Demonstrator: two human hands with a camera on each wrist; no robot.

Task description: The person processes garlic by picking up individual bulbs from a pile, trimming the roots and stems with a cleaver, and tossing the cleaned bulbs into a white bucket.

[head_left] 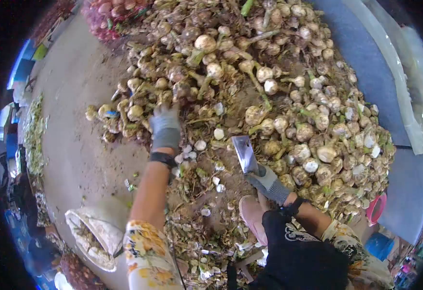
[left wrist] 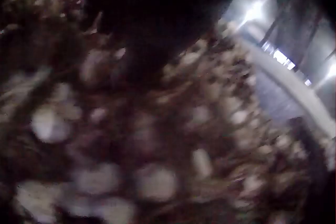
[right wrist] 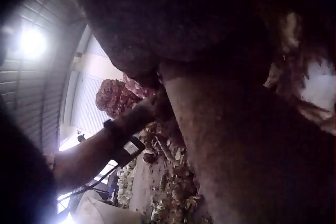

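My left hand, in a grey glove, reaches to the near left side of a heap of garlic bulbs with stalks on. Its fingers stretch forward and spread among the bulbs, fingertips right at them. In the left wrist view, blurred garlic lies close below. My right hand, gloved too, grips a cleaver with a broad, shiny rectangular blade; its handle is hidden in the fist. The blade points up and to the left, over trimmed bulbs and scraps. A broad dark surface fills much of the right wrist view.
Cut stalks and leaf scraps cover the floor between my arms. A white sack stands open at lower left. Trimmed garlic piles up at right, beside a blue sheet and a pink basin. A red net bag is at the back.
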